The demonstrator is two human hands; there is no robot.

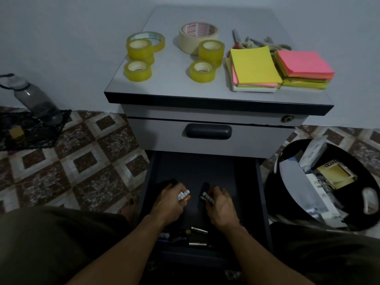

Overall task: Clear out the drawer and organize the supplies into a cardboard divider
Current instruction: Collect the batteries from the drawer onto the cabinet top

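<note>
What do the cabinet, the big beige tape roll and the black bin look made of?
Cabinet: painted metal or laminate; the flat, matte pale-grey panels leave it open. The dark edge strip and handle look like plastic.
Beige tape roll: probably paper masking tape, with dull, opaque cream sides and a printed cardboard-looking core.
Black bin: likely plastic, with a smooth, faintly glossy wall.

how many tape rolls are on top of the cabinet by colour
yellow clear tape rolls: 5 seen, maybe 1 more under the back-left one
cream masking tape roll: 1
total: 6 seen
</note>
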